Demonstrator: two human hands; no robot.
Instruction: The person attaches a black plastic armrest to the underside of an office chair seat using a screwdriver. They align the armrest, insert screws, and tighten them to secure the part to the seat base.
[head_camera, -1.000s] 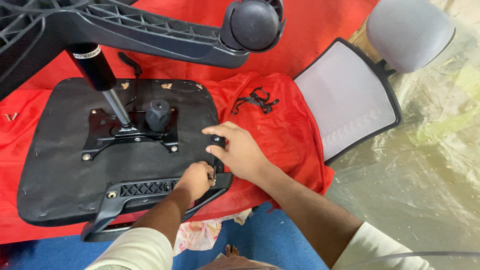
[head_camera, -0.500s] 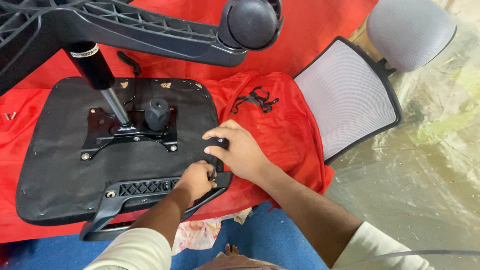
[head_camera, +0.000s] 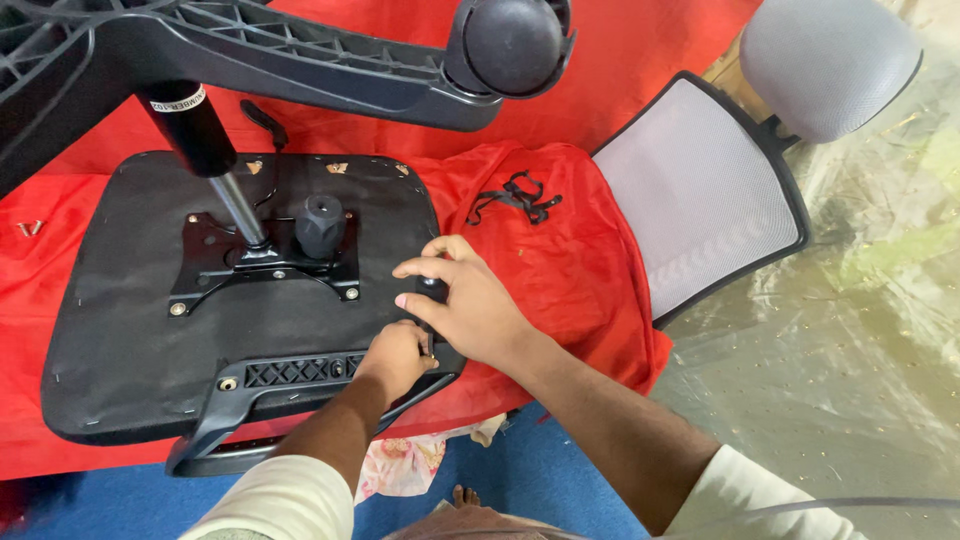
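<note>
Seen from above, two bare hands work at the near right corner of an upturned black seat (head_camera: 130, 330) lying on a red cloth (head_camera: 570, 270). The left hand (head_camera: 395, 358) is closed in a fist around the end of a black armrest bracket (head_camera: 270, 385) running along the seat's near edge. The right hand (head_camera: 470, 305), touching the left, pinches a small black knob (head_camera: 433, 290) with curled fingertips. Farther in, a metal plate (head_camera: 265, 265) holds the gas cylinder (head_camera: 205, 145), with the wheeled base (head_camera: 300, 55) overhanging. A mesh backrest (head_camera: 700, 190) lies at the cloth's right edge. The knob could cross-thread if turned tilted, and the bracket could shift if the fist loosens.
</note>
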